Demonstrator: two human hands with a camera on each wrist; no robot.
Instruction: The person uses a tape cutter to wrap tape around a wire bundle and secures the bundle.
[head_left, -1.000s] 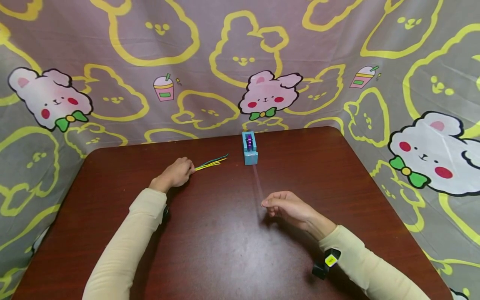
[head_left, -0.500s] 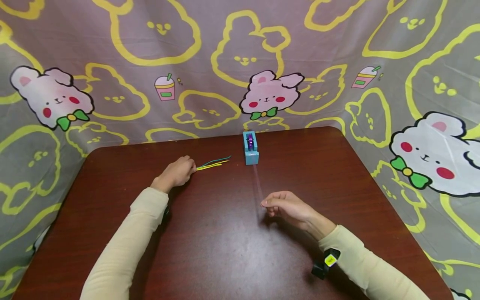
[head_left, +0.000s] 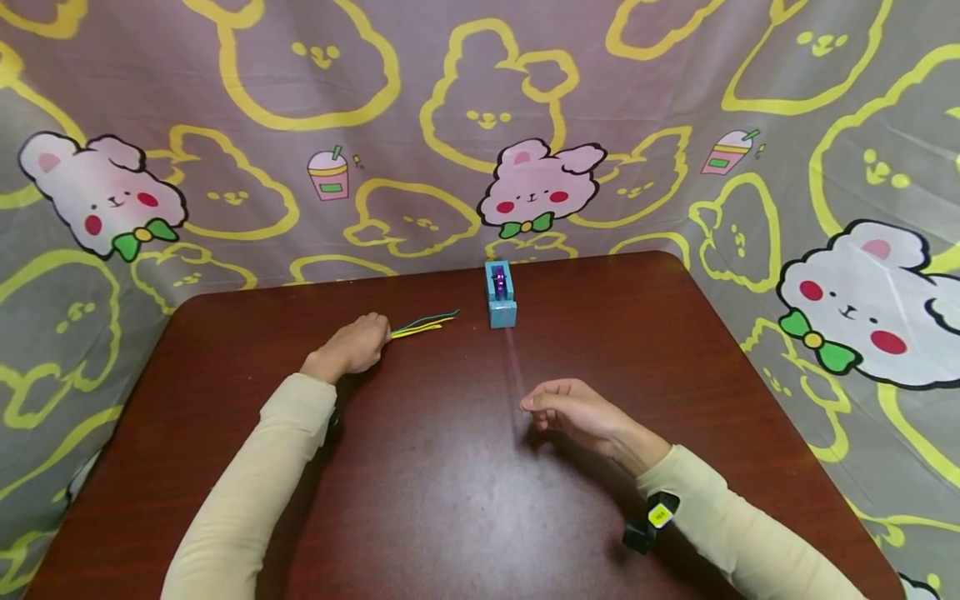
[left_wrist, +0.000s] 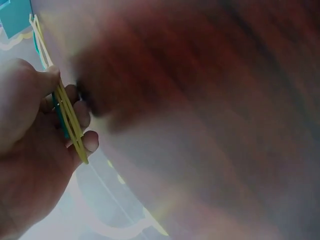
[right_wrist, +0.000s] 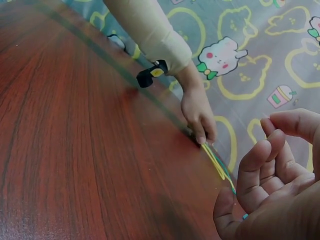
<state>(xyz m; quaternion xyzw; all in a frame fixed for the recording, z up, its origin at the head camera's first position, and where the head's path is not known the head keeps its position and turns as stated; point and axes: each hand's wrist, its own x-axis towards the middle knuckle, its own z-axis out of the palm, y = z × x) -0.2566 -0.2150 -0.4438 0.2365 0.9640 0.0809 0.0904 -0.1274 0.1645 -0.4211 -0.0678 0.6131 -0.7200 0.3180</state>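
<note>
Coloured strands (left_wrist: 71, 112) gripped by left hand (head_left: 358, 343), clear tape (head_left: 514, 363) pinched in right hand (head_left: 576, 415)

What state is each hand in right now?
Left hand: closed, holding the yellow and green strands.
Right hand: closed, pinching the end of the clear tape strip.

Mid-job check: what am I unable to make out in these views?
- Head: wires' held ends, covered by the left hand.
- Head: free end of the tape, hidden by the right hand.
- Head: writing on the wrist label, too small.
- Left wrist: most of the dispenser, cut off by the picture's corner.
</note>
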